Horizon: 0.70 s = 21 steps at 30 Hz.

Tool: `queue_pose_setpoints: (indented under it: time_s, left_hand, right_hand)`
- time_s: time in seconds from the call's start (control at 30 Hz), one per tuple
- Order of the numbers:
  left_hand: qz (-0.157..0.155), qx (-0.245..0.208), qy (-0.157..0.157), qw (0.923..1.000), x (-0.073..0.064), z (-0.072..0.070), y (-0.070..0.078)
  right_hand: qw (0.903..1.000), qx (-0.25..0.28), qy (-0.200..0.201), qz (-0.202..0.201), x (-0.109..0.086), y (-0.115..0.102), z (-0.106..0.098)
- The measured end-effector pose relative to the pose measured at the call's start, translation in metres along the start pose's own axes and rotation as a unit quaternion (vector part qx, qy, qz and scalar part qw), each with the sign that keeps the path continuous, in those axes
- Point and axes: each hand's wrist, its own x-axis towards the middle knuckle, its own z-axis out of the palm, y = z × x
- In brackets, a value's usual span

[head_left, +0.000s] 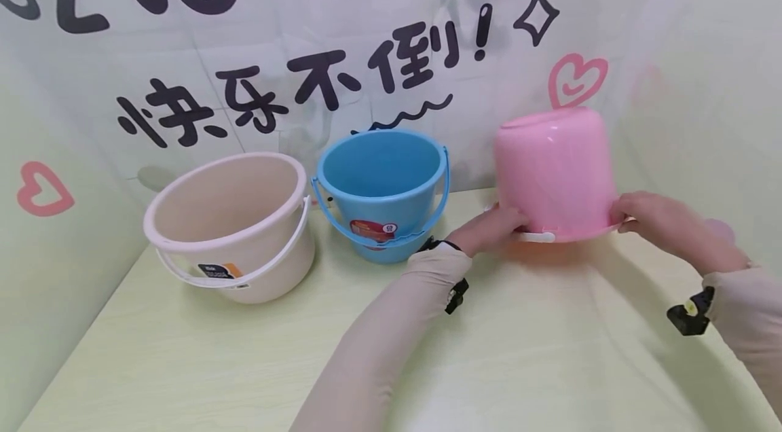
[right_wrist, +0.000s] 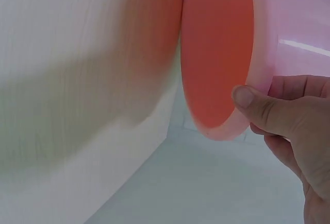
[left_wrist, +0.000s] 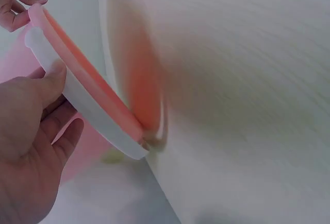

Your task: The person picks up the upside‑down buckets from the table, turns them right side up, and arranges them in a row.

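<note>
Upside down and tilted over the back right of the table, a pink bucket [head_left: 556, 167] is held at its rim by both hands. My left hand [head_left: 489, 228] grips the rim's left side, its thumb on the bucket's white handle [left_wrist: 85, 100], which lies along the rim in the left wrist view. On the opposite side my right hand [head_left: 662, 225] pinches the rim, thumb on the inner edge and fingers outside in the right wrist view. The bucket's shaded opening [right_wrist: 219, 49] faces the table, with the near rim raised off it.
A blue bucket [head_left: 391, 208] stands upright left of my left hand, its handle hanging at the front. Further left stands a larger cream bucket [head_left: 263, 269] with a white handle. Behind the wooden table [head_left: 183, 364] hangs a white sheet [head_left: 342, 31] with black lettering.
</note>
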Motion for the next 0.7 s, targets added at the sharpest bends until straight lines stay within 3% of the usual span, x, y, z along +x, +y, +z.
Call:
queue_pose_setpoints:
  time_s: [0.1,0.13,0.37,0.53,0.7]
  left_hand:
    - [0.047,0.097,-0.010,0.9941,0.003,-0.005,0.001]
    - [0.051,0.101,-0.014,0.9935,0.004,-0.007,0.001]
    - [0.069,0.030,-0.019,0.9969,0.007,-0.021,0.006]
    - [0.090,-0.029,-0.015,0.9954,0.006,-0.034,0.012]
    - [0.077,-0.091,-0.020,0.9927,0.004,-0.044,0.016]
  right_hand:
    - [0.9999,0.000,0.001,0.017,0.000,0.000,-0.007]
    - [0.9997,0.001,-0.001,0.024,0.000,-0.001,-0.009]
    - [0.9988,-0.037,0.030,0.008,0.006,0.003,-0.024]
    - [0.9975,-0.062,0.027,0.021,0.018,0.005,-0.039]
    - [0.9970,-0.067,0.030,0.024,0.029,0.004,-0.057]
